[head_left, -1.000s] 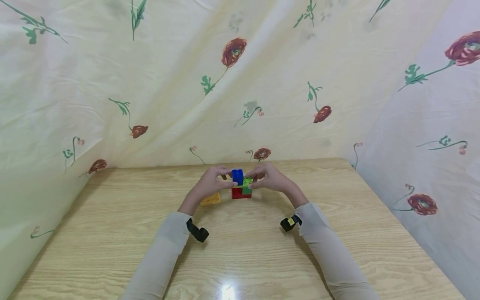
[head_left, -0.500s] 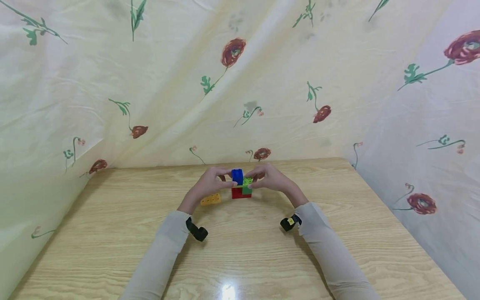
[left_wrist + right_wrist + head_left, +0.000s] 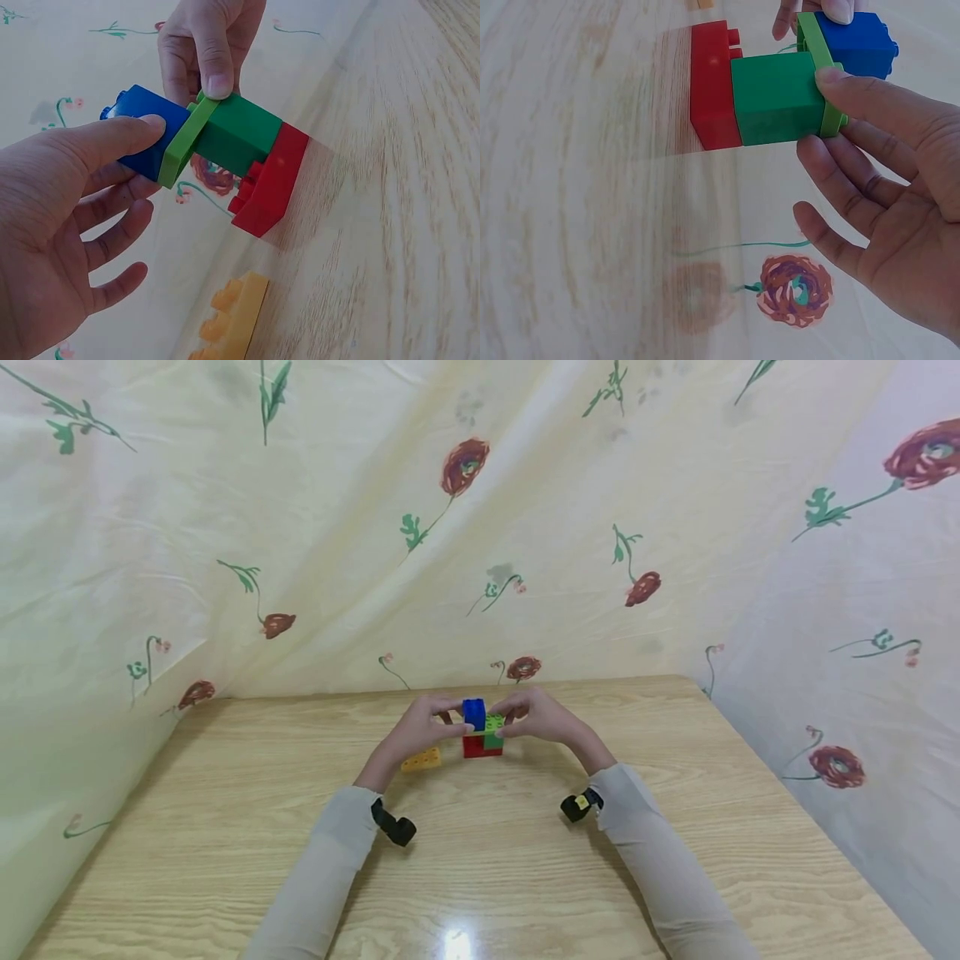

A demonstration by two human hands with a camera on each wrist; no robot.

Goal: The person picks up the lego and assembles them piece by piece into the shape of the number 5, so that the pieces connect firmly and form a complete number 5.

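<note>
A small stack of toy building bricks stands on the table, between both hands. At its base lies a red brick (image 3: 274, 180), carrying a dark green brick (image 3: 776, 97) on its right end. A thin light green plate (image 3: 180, 154) tops the dark green brick and reaches left over a gap above the red studs. On the plate's left part sits a blue brick (image 3: 474, 713). My left hand (image 3: 420, 727) pinches the blue brick, thumb on its near face. With thumb and index finger, my right hand (image 3: 547, 717) pinches the light green plate's right end.
A yellow brick (image 3: 238, 315) lies on the wooden table (image 3: 480, 843), left of the stack and close to the left hand. Behind the table's back edge hangs a flowered cloth (image 3: 360, 527). Each wrist wears a black camera (image 3: 576, 807).
</note>
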